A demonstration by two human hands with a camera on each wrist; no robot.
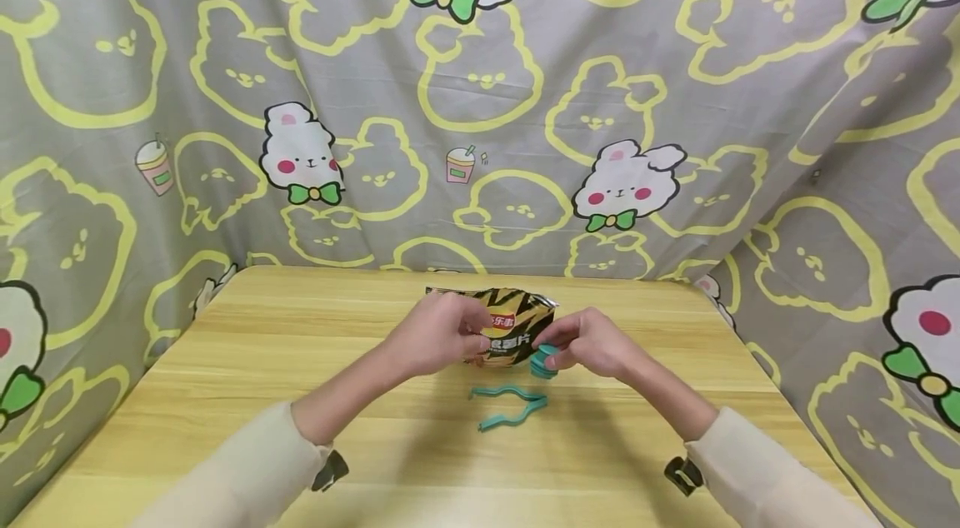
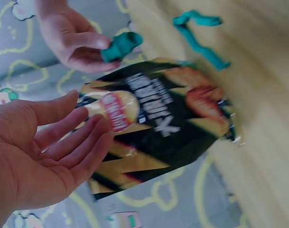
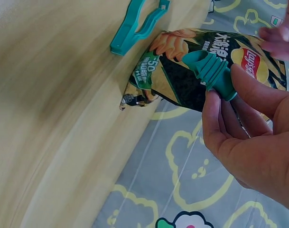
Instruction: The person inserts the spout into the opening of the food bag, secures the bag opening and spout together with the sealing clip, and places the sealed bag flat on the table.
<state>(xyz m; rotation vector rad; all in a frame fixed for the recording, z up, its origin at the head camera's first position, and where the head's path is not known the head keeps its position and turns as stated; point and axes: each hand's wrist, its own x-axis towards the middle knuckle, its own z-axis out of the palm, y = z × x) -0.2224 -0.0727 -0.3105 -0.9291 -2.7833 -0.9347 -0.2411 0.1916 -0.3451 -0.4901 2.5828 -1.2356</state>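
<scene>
A black and gold bag of potato chips (image 1: pixel 525 318) with a red and yellow logo stands upright on the table in the head view. My left hand (image 1: pixel 437 335) is at its left side, fingers loosely bent and thumb apart; in the left wrist view these fingers overlap the bag's printed front (image 2: pixel 151 118). Between thumb and fingers, my right hand (image 1: pixel 596 342) pinches a small teal ridged spout (image 3: pixel 214 73), its hollow end facing away from the palm. That spout is in front of the bag's right part. Nearer to me lies a teal bag clip (image 1: pixel 537 401), spread in a V.
The light wooden table (image 1: pixel 337 320) ends at a back edge just behind the bag. A grey curtain (image 1: pixel 510 153) with cartoon rabbits and yellow outlines hangs behind it and along both sides.
</scene>
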